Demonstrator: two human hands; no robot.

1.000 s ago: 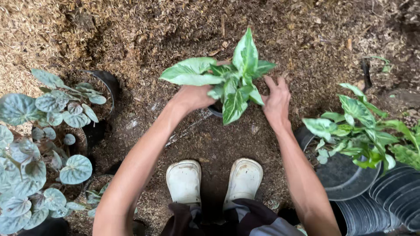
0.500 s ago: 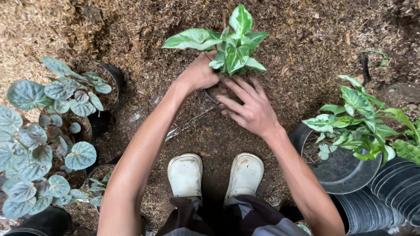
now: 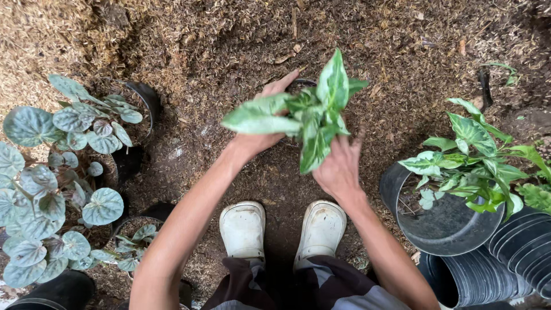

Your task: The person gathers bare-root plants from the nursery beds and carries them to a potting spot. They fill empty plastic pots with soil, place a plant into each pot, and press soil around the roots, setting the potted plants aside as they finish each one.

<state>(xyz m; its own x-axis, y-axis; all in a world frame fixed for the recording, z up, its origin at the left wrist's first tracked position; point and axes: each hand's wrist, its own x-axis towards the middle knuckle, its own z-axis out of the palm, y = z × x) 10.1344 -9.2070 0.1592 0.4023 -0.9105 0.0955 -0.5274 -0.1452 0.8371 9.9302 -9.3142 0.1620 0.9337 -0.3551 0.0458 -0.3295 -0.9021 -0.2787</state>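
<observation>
Hands [image 3: 298, 155] clasped round the potted plant [image 3: 313, 115] — nearer, lower than before.

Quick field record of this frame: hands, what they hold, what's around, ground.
left hand: on the left side of the pot, fingers curled round it
right hand: at the pot's right side, under the leaves
pot: small, dark, mostly hidden by leaves
plant: green-and-white leaves, in the pot
shoes: white, below the hands
left side: round-leaved plants in dark pots
right side: large pot with a variegated plant; stack of pots lying beside it
ground: brown mulch
</observation>
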